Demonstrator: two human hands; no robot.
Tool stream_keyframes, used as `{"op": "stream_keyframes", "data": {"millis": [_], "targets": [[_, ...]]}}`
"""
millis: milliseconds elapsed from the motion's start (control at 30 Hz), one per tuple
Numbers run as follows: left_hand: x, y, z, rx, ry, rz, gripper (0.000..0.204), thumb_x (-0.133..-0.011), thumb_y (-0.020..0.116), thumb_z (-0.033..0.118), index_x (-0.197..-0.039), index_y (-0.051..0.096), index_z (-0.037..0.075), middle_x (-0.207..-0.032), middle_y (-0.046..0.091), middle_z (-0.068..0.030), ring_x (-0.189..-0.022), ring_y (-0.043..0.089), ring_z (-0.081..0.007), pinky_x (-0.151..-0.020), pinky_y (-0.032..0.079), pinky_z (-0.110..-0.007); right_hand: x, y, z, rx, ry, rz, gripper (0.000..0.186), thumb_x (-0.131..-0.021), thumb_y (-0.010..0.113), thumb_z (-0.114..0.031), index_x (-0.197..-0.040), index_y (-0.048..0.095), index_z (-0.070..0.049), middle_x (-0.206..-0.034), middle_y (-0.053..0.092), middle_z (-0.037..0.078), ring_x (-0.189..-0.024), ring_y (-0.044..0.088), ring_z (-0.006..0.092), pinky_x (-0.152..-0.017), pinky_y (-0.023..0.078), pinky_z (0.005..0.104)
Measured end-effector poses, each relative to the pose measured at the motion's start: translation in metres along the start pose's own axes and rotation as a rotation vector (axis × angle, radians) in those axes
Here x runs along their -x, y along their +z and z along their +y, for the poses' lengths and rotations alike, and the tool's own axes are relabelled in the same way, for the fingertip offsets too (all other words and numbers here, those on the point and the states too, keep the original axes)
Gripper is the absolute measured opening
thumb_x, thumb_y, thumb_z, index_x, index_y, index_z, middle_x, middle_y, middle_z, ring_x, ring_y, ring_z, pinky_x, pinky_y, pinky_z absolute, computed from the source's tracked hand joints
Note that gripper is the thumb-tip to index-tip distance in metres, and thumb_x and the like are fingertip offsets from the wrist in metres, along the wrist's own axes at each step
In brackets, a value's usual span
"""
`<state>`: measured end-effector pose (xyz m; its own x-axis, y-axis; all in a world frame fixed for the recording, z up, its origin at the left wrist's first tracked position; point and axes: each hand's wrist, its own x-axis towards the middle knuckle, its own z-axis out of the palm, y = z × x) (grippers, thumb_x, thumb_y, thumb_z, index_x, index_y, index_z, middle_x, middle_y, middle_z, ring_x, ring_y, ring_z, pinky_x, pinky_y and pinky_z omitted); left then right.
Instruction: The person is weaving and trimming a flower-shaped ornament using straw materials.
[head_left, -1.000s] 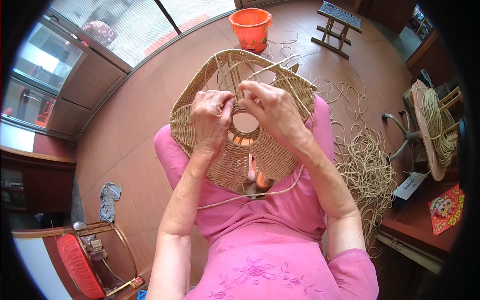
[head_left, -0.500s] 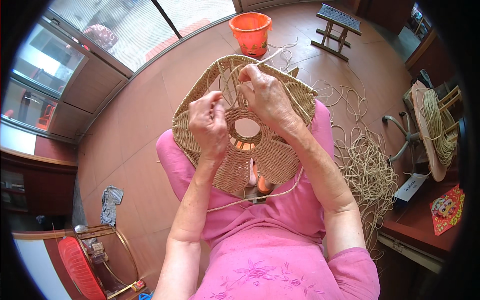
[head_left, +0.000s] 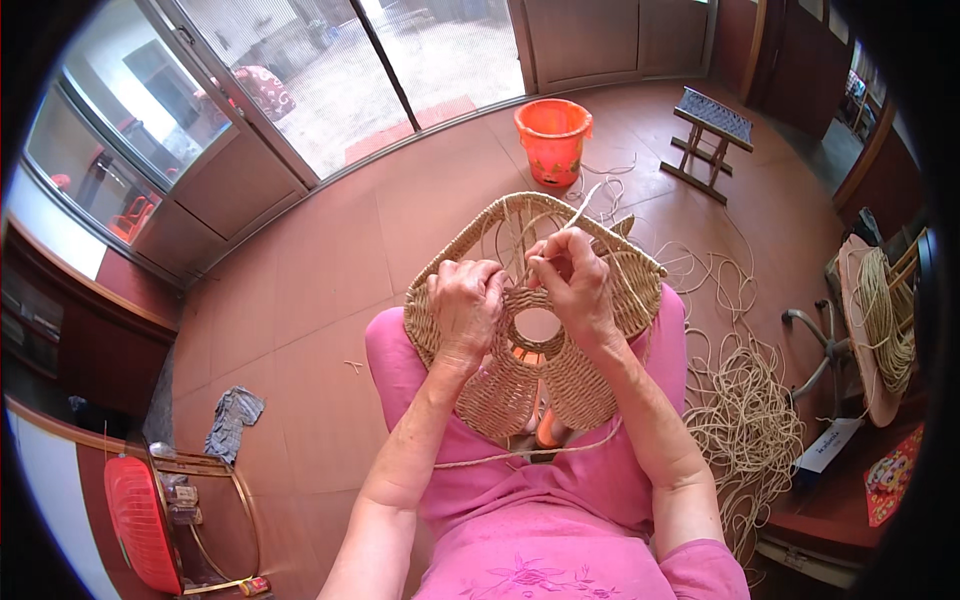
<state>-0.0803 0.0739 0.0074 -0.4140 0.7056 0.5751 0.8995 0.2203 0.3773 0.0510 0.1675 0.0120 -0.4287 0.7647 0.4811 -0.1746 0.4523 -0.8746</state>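
Observation:
A woven straw-cord piece (head_left: 590,395) rests across my pink-clad knees. It has a round central hole with a thick woven ring (head_left: 525,299), petal-shaped panels and a braided outer rim (head_left: 436,262). At the ring's upper left, my left hand (head_left: 466,303) has its fingers closed, thumb and fingertips pressed on the weave. My right hand (head_left: 578,285) pinches a straw cord just above the ring; the fingers partly hide it. A pale cord end (head_left: 580,203) rises beyond that hand. Bare spoke cords show in the far part. Another cord (head_left: 500,459) lies across my lap.
A tangled heap of straw cord (head_left: 745,400) covers the floor at right. Further off stand an orange bucket (head_left: 553,140) and a small folding stool (head_left: 708,140). A coil of cord (head_left: 885,320) hangs at far right. A cloth (head_left: 234,420) and a red fan-like object (head_left: 143,520) are at left.
The view has tilted up, so everything sits lower. My left hand has come in to the ring's upper left edge. My right hand has drawn down close to the ring's top.

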Motion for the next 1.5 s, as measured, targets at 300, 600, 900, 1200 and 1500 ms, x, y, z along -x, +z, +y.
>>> {"op": "stream_keyframes", "data": {"millis": [300, 600, 900, 1200, 1500], "targets": [[-0.006, -0.003, -0.025, -0.102, -0.008, 0.242, 0.006, -0.085, 0.073, 0.016, -0.086, 0.071, 0.011, -0.082, 0.068, -0.003, -0.087, 0.059, -0.024, -0.085, 0.043, -0.038, -0.003, 0.004, -0.001, -0.047, 0.079, -0.024, 0.016, -0.091, 0.065, 0.001, -0.094, 0.049, -0.003, -0.084, 0.071, 0.008, -0.071, 0.072, 0.013, -0.061, 0.056, 0.0262], [0.0, -0.002, -0.022, -0.08, -0.017, 0.197, 0.004, -0.086, 0.072, 0.015, -0.087, 0.07, 0.012, -0.086, 0.068, -0.0014, -0.094, 0.057, -0.0222, -0.089, 0.04, -0.037, -0.006, -0.012, -0.003, -0.124, 0.068, 0.11, 0.016, -0.092, 0.064, 0.003, -0.093, 0.048, -0.002, -0.087, 0.068, 0.009, -0.073, 0.07, 0.0122, -0.064, 0.056, 0.0259], [0.007, -0.011, -0.01, 0.65, -0.354, 0.054, 0.007, -0.098, 0.062, 0.011, -0.1, 0.063, 0.005, -0.09, 0.069, -0.0023, -0.083, 0.058, -0.0057, -0.077, 0.044, -0.021, 0.0, -0.008, -0.001, -0.053, -0.037, 0.064, 0.017, -0.091, 0.065, 0.003, -0.095, 0.049, -0.002, -0.083, 0.068, 0.008, -0.07, 0.069, 0.0112, -0.063, 0.056, 0.0257], [0.0, -0.006, 0.003, 0.112, 0.109, 0.263, 0.017, -0.085, 0.072, 0.008, -0.102, 0.072, 0.006, -0.092, 0.072, -0.0044, -0.097, 0.062, -0.0218, -0.089, 0.048, -0.034, -0.008, -0.001, -0.002, -0.067, -0.1, 0.075, 0.017, -0.091, 0.066, 0.0, -0.095, 0.049, -0.003, -0.081, 0.069, 0.008, -0.07, 0.071, 0.0132, -0.06, 0.055, 0.0273], [-0.006, 0.022, 0.013, 0.032, 0.212, 0.21, 0.009, -0.081, 0.075, 0.014, -0.09, 0.075, 0.012, -0.085, 0.072, -0.0017, -0.085, 0.06, -0.0205, -0.081, 0.041, -0.036, -0.058, -0.008, -0.003, 0.271, -0.185, -0.033, 0.023, -0.088, 0.069, -0.006, -0.097, 0.048, -0.002, -0.077, 0.064, 0.017, -0.076, 0.07, 0.0318, -0.065, 0.055, 0.0414]]}}
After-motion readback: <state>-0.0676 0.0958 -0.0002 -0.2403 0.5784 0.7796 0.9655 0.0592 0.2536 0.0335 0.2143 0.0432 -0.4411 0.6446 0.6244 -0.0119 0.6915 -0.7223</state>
